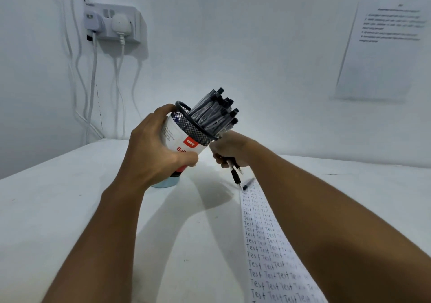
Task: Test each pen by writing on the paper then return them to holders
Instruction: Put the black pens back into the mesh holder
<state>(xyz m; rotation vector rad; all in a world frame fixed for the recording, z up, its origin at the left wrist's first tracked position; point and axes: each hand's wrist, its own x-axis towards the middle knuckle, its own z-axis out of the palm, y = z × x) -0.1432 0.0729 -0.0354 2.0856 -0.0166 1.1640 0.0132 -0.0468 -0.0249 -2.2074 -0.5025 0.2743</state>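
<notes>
My left hand (154, 146) grips a black mesh pen holder (197, 128) with a white and red label, lifted off the table and tilted to the right. Several black-capped pens (215, 114) stick out of its mouth. Just right of and below the holder, my right hand (227, 150) holds two or three pens (234, 172), tips pointing down toward the paper. The paper (268, 239) lies on the white table (70, 209), covered with rows of the handwritten word "Test"; my right forearm hides its right part. A loose pen cap (247, 184) lies at the paper's far end.
A pale blue base (166, 182) of another container shows under my left hand. On the wall at the back left is a socket (112, 22) with plugs and white cables hanging down. A printed sheet (382, 46) is fixed to the right wall.
</notes>
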